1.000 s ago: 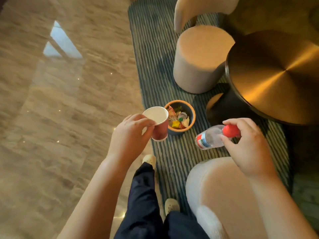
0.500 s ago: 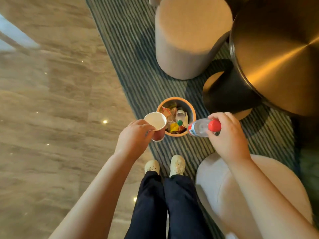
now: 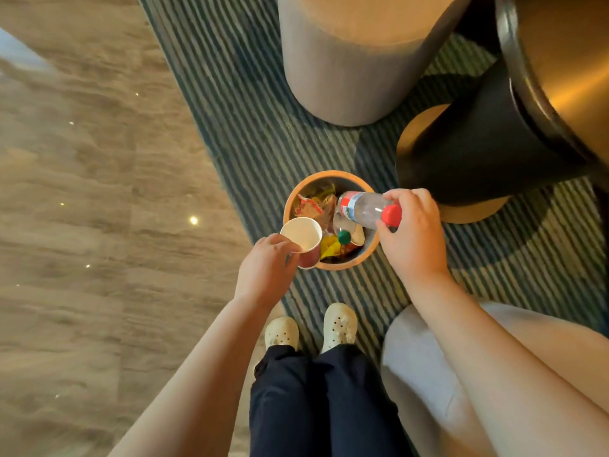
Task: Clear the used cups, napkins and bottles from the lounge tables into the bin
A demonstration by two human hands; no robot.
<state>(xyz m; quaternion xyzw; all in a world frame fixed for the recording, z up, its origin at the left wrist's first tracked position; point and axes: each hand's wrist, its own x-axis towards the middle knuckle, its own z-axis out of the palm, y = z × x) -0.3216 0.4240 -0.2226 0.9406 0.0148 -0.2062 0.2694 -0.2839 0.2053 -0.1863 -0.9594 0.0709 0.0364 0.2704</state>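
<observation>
A striped rug lies under the bin, which serves as the marker for everything else. One round table with a brass-coloured top stands beyond the bin and to its right. There are two padded stools: the far stool is directly beyond the bin, and the near stool is on its near right. The bin is already well filled with wrappers, too jumbled to count, and one green-capped bottle. The right hand pinches a second, clear bottle at the neck, fingers curled round its red cap. It is tipped almost level, with its base over the bin's mouth. It looks empty, so it is probably light and thin-walled and would dent if squeezed, which makes the stiff capped neck the sound place to hold it. The left hand is wrapped round the wall of one paper cup, held upright over the bin's near-left rim. The cup also looks light and easily crushed, so a loose grip just under its rolled rim should suit it. That makes two bottles and one cup in view. Both held items appear ready to be dropped in.
</observation>
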